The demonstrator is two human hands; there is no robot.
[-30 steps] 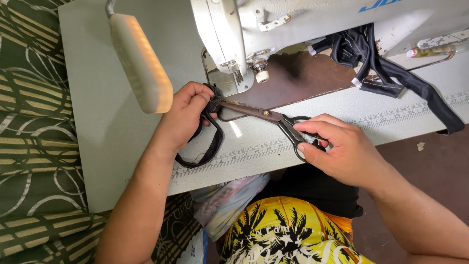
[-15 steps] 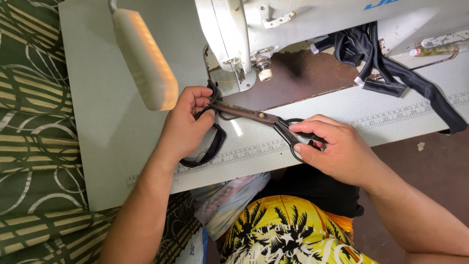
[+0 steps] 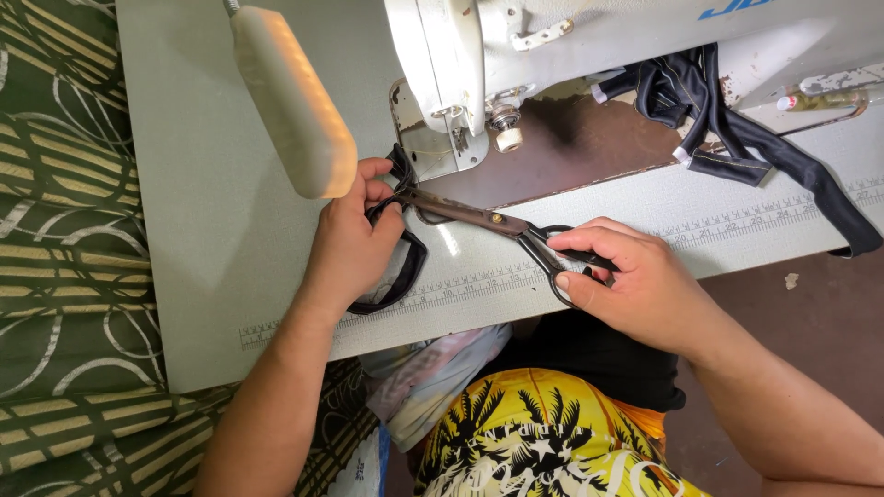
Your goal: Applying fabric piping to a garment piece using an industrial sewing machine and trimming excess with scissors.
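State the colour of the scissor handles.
Black; the scissors' handles show best in the head view.

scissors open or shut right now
Nearly shut. The scissors show their blades as one narrow dark line running to the tip by the left hand, with no gap visible; the right hand grips the handles.

The left hand [image 3: 354, 241] pinches a black strap loop [image 3: 396, 276] on the pale surface [image 3: 212, 184], just beside the white sewing machine [image 3: 552, 46]. The right hand [image 3: 635, 285] grips the dark handles of long scissors [image 3: 488, 219], whose blades reach the strap at the left fingers [image 3: 373, 170]. More dark fabric [image 3: 727, 129] lies under the machine's arm.
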